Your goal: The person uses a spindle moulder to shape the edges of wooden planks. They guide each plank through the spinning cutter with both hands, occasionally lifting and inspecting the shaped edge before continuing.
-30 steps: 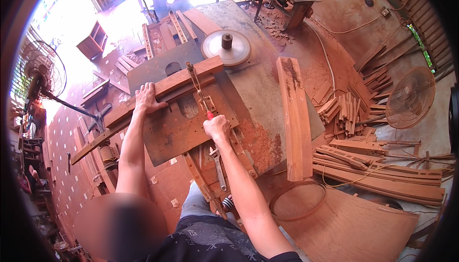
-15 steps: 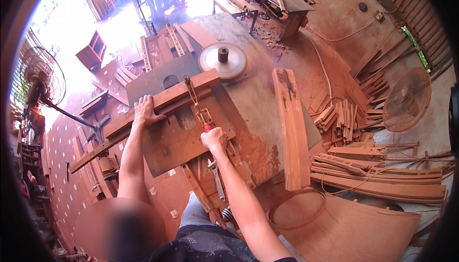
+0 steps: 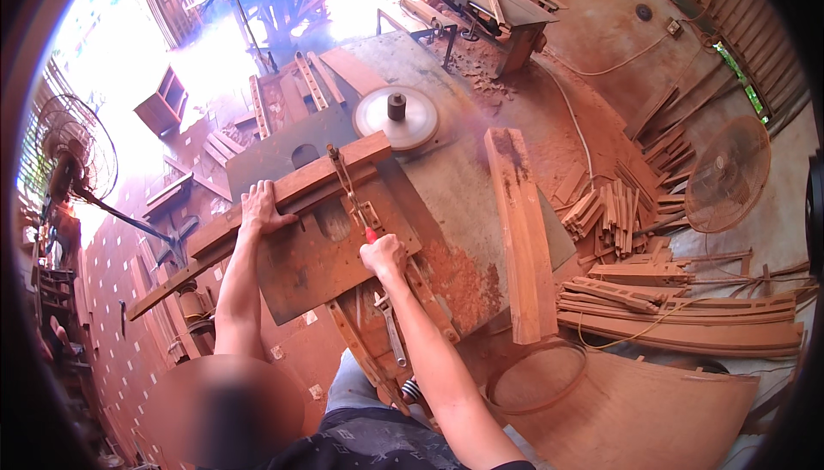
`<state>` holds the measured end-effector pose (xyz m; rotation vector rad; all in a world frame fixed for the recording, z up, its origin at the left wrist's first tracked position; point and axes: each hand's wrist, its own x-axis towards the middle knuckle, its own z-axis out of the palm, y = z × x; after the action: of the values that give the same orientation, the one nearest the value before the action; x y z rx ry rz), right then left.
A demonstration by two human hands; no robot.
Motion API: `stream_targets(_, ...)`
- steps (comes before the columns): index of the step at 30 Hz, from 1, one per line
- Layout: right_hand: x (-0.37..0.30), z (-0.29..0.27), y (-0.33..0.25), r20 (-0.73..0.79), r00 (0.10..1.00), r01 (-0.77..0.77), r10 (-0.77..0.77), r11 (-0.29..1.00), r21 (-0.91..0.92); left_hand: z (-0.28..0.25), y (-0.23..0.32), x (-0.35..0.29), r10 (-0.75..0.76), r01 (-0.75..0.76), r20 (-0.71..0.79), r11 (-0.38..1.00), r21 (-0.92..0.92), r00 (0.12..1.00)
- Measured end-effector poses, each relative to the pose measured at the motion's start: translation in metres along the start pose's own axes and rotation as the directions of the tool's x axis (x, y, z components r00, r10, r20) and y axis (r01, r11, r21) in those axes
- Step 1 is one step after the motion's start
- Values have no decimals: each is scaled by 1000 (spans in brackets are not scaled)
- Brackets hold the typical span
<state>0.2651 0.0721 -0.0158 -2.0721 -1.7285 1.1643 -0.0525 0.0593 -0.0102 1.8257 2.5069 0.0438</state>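
- The broad grey machine table spreads under my work; I'd want its surface free of sawdust where the plate bears, so nothing rocks.
- On it sits the metal plate, carrying the wooden beam slantwise across its far part; even pressure from both my arms should serve best, with no twist.
- The beam's right end lies near the round disc, whose face looks blurred, so I'd treat it as turning and hold both hands well back.
- The clamp stands on the plate, its arm tip over the beam; I judge it must sit firm, or the wood could shift.
- My left hand is spread, fingers laid across the beam, thumb stretched out apart from them.
- My right hand is closed in a fist round the clamp's red handle, only its far end showing.
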Motion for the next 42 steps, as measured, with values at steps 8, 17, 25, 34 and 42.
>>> stream_targets(8, -13, -7, 21, 16, 999, 38, -38, 999, 20, 5, 4, -16, -1, 1, -22, 1000, 0, 1000)
stream_targets(17, -37, -11, 74, 31, 998, 57, -56, 997, -50, 4, 30, -68, 7, -7, 6, 1000, 3, 1000)
stream_targets(25, -32, -7, 65, -19, 997, 74, -75, 996, -47, 2, 27, -60, 7, -7, -5, 1000, -4, 1000)
stream_targets(34, 5, 7, 26, 35, 996, 79, -79, 997, -8, 4, 0, -9, -18, 18, 10, 1000, 5, 1000)
stream_targets(42, 5, 0, 8, 40, 999, 32, -32, 1000, -1, 0, -2, 2, -13, 13, 15, 1000, -10, 1000)
